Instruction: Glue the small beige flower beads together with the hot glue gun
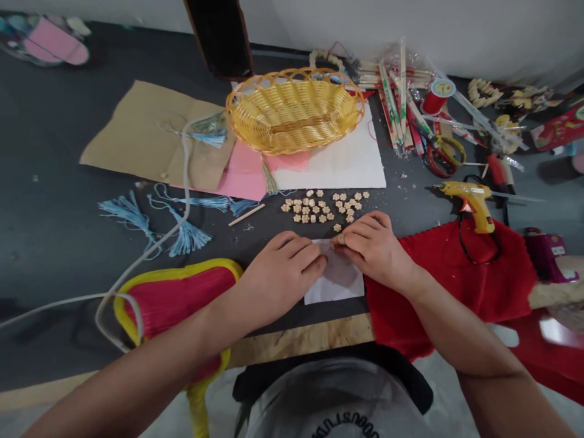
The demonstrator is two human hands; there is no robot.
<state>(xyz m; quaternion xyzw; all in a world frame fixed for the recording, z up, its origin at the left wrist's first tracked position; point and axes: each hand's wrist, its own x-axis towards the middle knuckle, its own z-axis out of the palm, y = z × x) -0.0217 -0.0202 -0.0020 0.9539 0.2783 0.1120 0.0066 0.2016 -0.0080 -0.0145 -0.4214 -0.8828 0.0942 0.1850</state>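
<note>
A small sheet of white paper point(333, 287) lies at the table's front edge, with a few faint marks on it. My left hand point(287, 267) is closed, its bent fingers pressed together on the paper's left edge, the thumb hidden. At the top of the sheet, my right hand point(376, 249) pinches a small tan piece point(337, 241); its exact kind is too small to tell. Just beyond both hands lie several pale flower-shaped beads point(312, 210) in two loose clusters.
Behind the beads stands a yellow woven basket point(294, 115) on paper sheets. Blue tassels point(187, 236), a white cable point(186, 170) and a pink-and-yellow fan point(182, 292) lie left. At right are a yellow glue gun point(474, 198), scissors point(444, 155) and red cloth point(456, 274).
</note>
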